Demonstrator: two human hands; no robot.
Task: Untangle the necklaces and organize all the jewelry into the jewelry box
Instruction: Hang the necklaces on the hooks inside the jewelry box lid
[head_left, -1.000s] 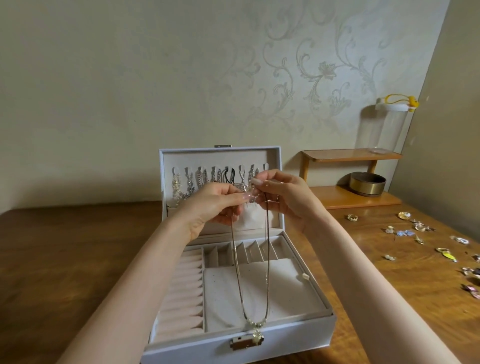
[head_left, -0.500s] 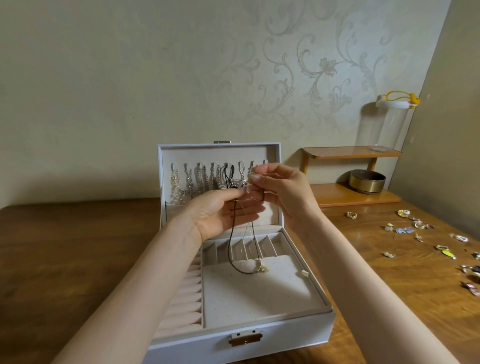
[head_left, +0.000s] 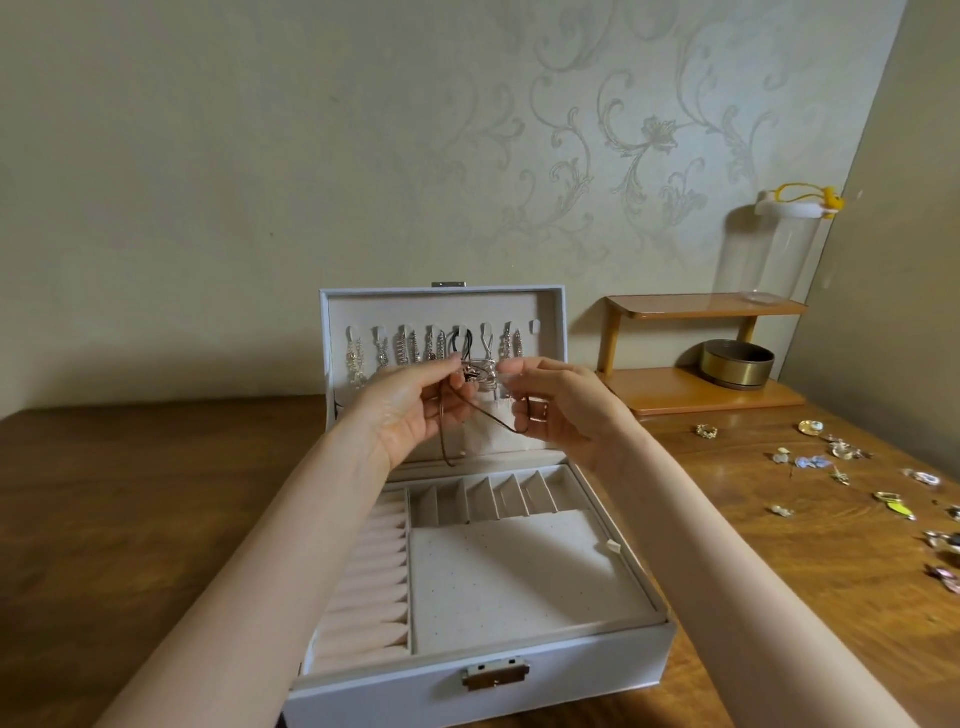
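A thin brown necklace (head_left: 475, 375) with a shiny silver charm is held up before the open white box (head_left: 467, 688). It is pinched by the left hand (head_left: 410, 413) and hooked by the curled fingers of the right hand (head_left: 560, 410). The box is set on a brown wooden table (head_left: 130, 493), with small jewelry (head_left: 831, 452) scattered at the right.

No text, label, brand, number or sign was legible in this view. The latch (head_left: 496, 674) on the box (head_left: 384, 701) showed plain metal, and the wall (head_left: 260, 156) carried only a floral scroll pattern.
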